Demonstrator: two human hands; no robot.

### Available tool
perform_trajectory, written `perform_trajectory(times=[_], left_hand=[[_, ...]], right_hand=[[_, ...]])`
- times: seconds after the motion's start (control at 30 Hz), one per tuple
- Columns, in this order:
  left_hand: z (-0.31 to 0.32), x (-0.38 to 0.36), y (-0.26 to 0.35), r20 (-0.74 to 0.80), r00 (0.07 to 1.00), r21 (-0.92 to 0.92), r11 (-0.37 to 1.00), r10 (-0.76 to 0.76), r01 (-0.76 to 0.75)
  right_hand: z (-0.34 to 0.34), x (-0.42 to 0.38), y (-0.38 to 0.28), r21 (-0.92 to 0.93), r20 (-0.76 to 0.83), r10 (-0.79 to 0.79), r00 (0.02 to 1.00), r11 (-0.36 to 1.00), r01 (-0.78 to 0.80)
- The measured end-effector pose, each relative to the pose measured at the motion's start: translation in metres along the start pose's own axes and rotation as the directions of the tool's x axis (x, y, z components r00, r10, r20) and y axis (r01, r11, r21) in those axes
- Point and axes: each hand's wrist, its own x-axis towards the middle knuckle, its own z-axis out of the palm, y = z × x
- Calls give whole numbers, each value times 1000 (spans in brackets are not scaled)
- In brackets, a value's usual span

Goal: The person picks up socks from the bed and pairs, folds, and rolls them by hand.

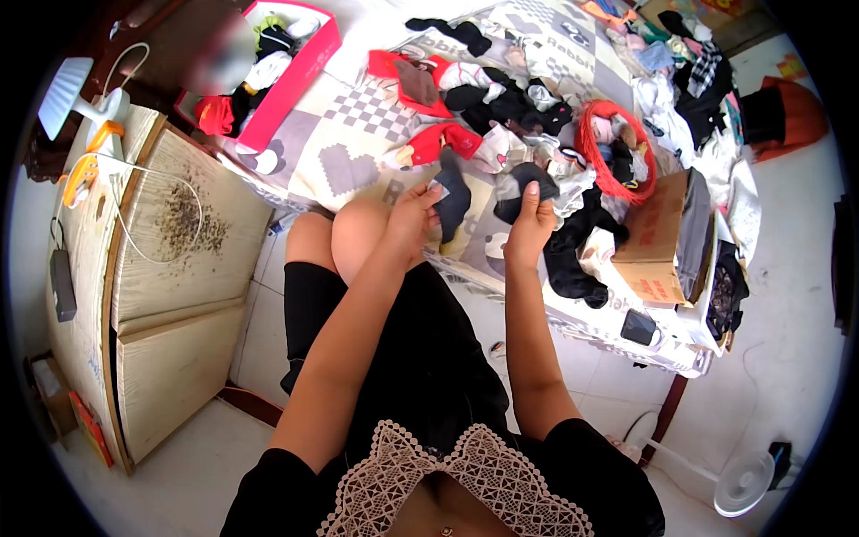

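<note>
Above the edge of the bed, my left hand (413, 217) pinches a dark grey sock (454, 199) that hangs down, with a yellowish part at its lower end. My right hand (531, 228) holds another dark sock (512, 193), thumb on top, a short way to the right. The two socks are apart. Behind them on the patterned bedspread (344, 170) lie red clothing (438, 143), black socks (506, 107) and small white items. A red wire basket (646, 186) with small clothes inside stands right of my right hand.
A pink box (291, 87) of clothes is at the back left, a cardboard box (651, 242) at the bed's right edge. A phone (638, 328) lies near the front edge. A wooden cabinet (179, 242) stands left, a white fan (743, 483) lower right.
</note>
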Motion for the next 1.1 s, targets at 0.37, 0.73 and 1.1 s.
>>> perform_trajectory(times=[0.37, 0.73, 1.1], left_hand=[[-14, 4, -4, 54, 998, 20, 999, 27, -29], [-7, 0, -5, 126, 989, 79, 993, 77, -87], [2, -9, -4, 328, 944, 330, 934, 25, -139]], right_hand=[[35, -21, 22, -364, 350, 46, 936, 927, 90], [28, -24, 13, -500, 469, 294, 833, 866, -24], [17, 6, -3, -50, 451, 458, 766, 870, -491]])
